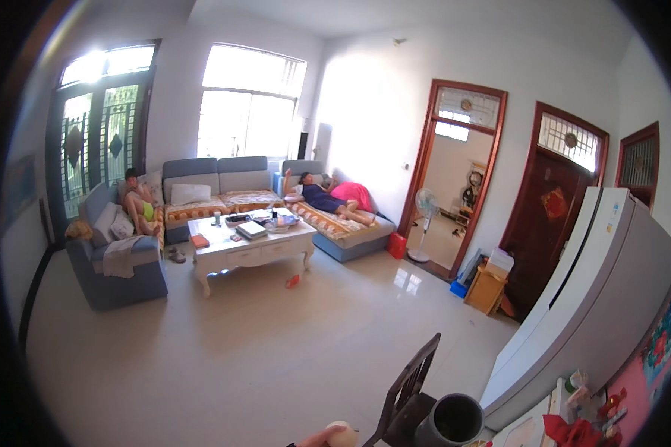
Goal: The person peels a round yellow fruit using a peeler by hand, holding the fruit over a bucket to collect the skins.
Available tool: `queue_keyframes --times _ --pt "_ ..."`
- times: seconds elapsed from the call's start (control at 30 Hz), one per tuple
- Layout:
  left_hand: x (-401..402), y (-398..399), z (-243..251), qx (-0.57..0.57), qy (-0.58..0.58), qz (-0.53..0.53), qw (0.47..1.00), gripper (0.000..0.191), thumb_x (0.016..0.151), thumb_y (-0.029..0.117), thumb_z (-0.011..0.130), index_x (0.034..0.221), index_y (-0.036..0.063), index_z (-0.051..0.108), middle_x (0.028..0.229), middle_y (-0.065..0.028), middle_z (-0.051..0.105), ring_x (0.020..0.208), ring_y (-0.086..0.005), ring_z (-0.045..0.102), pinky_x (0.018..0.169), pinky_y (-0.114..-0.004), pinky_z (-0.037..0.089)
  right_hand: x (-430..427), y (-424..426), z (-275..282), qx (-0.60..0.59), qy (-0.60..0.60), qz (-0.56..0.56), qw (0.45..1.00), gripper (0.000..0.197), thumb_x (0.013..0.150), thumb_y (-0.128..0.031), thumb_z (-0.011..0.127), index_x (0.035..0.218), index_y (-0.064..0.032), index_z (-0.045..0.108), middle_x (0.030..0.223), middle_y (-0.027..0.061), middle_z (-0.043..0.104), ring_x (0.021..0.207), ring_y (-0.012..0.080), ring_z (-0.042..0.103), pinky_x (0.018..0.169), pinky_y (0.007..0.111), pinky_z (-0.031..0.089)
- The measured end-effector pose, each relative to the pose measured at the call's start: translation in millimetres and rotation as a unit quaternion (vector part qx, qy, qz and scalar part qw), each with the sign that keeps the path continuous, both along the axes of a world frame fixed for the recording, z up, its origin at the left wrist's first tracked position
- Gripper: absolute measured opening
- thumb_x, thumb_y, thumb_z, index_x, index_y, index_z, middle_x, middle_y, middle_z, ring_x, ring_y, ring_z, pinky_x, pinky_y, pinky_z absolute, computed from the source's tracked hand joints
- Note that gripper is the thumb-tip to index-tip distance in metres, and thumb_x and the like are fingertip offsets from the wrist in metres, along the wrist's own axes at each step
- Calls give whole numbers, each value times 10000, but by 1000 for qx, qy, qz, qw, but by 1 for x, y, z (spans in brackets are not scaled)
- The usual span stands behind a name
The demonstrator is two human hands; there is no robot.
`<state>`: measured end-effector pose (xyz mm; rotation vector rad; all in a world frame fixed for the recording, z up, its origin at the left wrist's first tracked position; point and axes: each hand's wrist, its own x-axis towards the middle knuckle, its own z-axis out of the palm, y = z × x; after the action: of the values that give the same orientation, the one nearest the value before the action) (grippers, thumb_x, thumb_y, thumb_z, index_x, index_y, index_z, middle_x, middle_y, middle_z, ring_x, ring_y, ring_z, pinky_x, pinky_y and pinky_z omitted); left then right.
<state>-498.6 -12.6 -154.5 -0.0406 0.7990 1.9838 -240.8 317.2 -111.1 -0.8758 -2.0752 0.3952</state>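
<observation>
At the bottom edge, my left hand (320,437) reaches in from the left and holds a pale, round fruit (342,434) with what looks like a thin stem. Part of the hand is cut off by the picture's edge, and a dark band shows at the wrist. My right hand is out of view. To the right of the fruit stands a dark wooden chair (411,380) with a slatted back. Beside its seat is a dark, round, open-topped bin (456,420); its inside is too dark to make out.
A white coffee table (251,240) bearing books and trays stands before a grey-blue sofa (187,179). One person sits at left; another lies at right. A standing fan (425,223) is by the doorway. At right are a tall refrigerator (581,290) and red cloth (573,433).
</observation>
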Motion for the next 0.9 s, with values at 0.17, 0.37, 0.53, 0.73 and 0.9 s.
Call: queue_keyframes --times 0.17,0.37,0.53,0.73,0.9 --pt "-10 -11 -10 -79 -11 -64 995 501 844 349 637 1235 92 458 1177 -78 556 1076 -216 558 911 -389 482 65 6 -28 -62 31 -25 997 242 851 -117 425 758 56 568 672 112 565 595 242 462 560 406 401" --pt "-7 16 -7 -125 -10 -161 979 513 817 320 671 1222 73 477 1162 -78 566 1061 -205 566 860 -372 515 195 11 -53 -392 371 -153 828 134 749 -77 489 655 19 501 587 36 446 508 140 384 440 310 303" --pt "32 78 6 -132 105 -358 919 501 809 308 679 1206 63 496 1144 -77 579 1049 -198 572 841 -366 524 301 -111 -25 -236 300 -325 865 121 728 -92 493 663 9 506 614 37 460 545 149 385 474 323 323" --pt "139 153 -5 -49 216 -582 782 466 795 289 687 1167 50 537 1104 -72 603 1014 -185 588 804 -348 536 391 -309 -51 -168 505 -480 697 145 804 -95 536 863 33 570 684 28 480 553 132 385 470 301 320" --pt "327 145 15 3 241 -747 619 451 790 276 682 1165 52 570 1082 -53 619 943 -160 614 749 -304 540 489 -574 -122 -113 638 -529 547 123 797 -93 555 707 -13 529 556 -6 420 451 99 336 399 271 268"
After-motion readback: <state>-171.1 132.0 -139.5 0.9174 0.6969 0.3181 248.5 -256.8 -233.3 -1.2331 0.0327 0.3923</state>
